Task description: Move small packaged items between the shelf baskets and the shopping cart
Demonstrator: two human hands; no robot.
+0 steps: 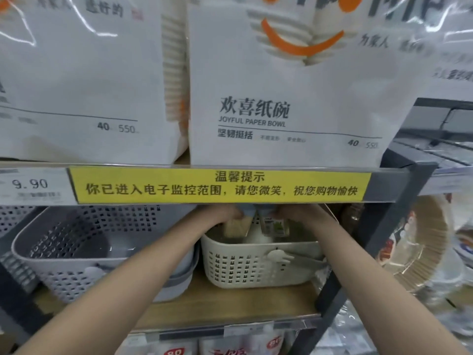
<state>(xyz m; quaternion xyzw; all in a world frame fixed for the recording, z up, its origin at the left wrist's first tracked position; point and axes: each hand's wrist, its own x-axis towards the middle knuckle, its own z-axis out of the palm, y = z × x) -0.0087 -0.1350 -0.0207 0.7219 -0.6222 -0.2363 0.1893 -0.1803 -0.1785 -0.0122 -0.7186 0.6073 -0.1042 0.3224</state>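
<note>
Both my arms reach into the shelf above a cream plastic basket (245, 265). My left hand (225, 213) grips a small packet with a tan lower part (236, 226), held over the basket. My right hand (294, 213) grips another small packet with a green and white label (275, 225) beside it. The shelf's front rail hides the fingers' upper parts and the packets' tops. A white rounded item (257, 237) lies inside the basket. No shopping cart is in view.
A larger grey perforated basket (76, 254) sits left of the cream one on the wooden shelf board (230, 303). A yellow notice strip (220, 185) runs along the upper shelf edge, with paper bowl packs (281, 98) above. A dark metal upright (378, 226) and stacked plates (419, 242) stand right.
</note>
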